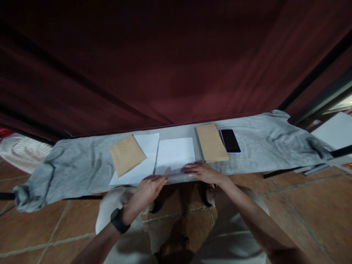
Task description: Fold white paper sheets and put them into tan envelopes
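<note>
A white sheet of paper (pixel 176 154) lies in the middle of a narrow table covered with grey cloth (pixel 82 165). My left hand (pixel 150 187) grips the sheet's near left edge, fingers curled around it. My right hand (pixel 202 171) lies flat on the sheet's near right corner, fingers stretched out. A brown envelope (pixel 127 154) rests on another white sheet (pixel 145 161) to the left. A second brown envelope (pixel 211 143) lies to the right, and a black phone (pixel 230 140) lies beside it.
A dark red curtain (pixel 165 66) hangs behind the table. The floor is brown tile (pixel 302 212). A white board (pixel 335 132) and dark bars stand at the right. A pale rug (pixel 19 152) lies at the far left. My knees are under the table's near edge.
</note>
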A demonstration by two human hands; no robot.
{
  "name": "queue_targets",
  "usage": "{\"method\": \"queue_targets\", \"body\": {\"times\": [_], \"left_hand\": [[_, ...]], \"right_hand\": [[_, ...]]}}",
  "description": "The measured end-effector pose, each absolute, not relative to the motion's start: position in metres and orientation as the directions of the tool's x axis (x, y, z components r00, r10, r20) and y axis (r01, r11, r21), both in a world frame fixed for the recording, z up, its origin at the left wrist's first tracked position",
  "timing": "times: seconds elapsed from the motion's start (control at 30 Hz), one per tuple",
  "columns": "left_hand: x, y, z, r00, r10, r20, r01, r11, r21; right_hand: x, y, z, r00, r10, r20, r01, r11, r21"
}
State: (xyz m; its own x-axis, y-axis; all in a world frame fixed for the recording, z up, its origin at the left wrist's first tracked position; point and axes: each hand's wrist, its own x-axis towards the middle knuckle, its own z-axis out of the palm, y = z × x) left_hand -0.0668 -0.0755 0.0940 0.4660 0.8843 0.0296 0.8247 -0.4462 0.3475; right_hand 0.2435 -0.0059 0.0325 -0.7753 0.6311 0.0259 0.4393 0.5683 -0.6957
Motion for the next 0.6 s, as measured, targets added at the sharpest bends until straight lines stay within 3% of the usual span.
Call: {"method": "queue_targets", "body": {"times": [0.23, 0.43, 0.6], "left_hand": [[-0.094, -0.064, 0.053, 0.260, 0.965, 0.024, 0.674, -0.199, 0.711], [-0.096, -0.057, 0.044, 0.203, 0.979, -0.034, 0.574, -0.091, 0.814], [-0.103, -0.057, 0.047, 0.088, 0.994, -0.068, 0.496, 0.016, 0.868]], "right_hand": [[0.254, -0.003, 0.024, -0.639, 0.759, 0.124, 0.544, 0.561, -0.624], [0.242, -0.007, 0.021, -0.586, 0.798, 0.141, 0.479, 0.481, -0.734], [0.244, -0.014, 0.023, -0.384, 0.922, -0.051, 0.573, 0.195, -0.796]]}}
